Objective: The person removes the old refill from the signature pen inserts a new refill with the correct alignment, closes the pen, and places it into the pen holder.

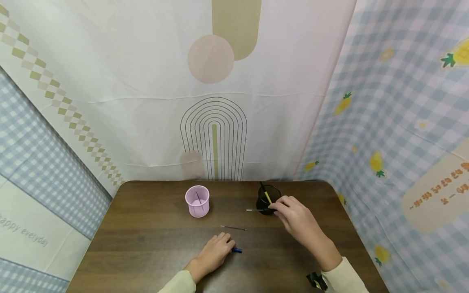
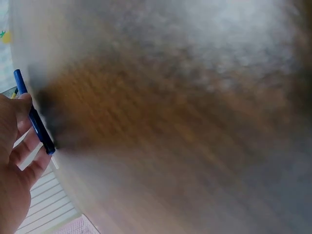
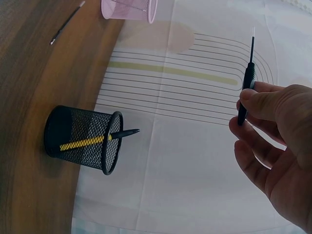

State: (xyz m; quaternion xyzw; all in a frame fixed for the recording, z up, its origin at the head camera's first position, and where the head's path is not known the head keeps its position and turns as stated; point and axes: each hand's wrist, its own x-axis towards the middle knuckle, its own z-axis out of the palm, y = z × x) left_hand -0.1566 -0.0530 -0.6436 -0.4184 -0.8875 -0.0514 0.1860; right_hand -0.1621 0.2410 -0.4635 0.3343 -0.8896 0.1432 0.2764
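Note:
My right hand (image 1: 298,219) holds a slim black-handled tool (image 3: 247,80) with a thin shaft and a pale tip, pinched between thumb and fingers. It is above and close to a black mesh pen cup (image 1: 261,202). A yellow and black pen (image 3: 92,142) leans inside that cup. My left hand (image 1: 215,250) is low at the table's middle, pinching a blue pen (image 2: 39,122) between thumb and fingertips. Part of the blue pen is hidden by the hand in the head view. Just beyond the left hand lies a thin dark stick (image 1: 234,228) with pale ends.
A pink cup (image 1: 197,213) with a thin dark stick inside stands at the back, left of the mesh cup. Both cups stand on a brown wooden table (image 1: 146,228). Patterned cloths (image 1: 146,134) hang behind and beside it. A black strap (image 1: 316,280) is near my right wrist.

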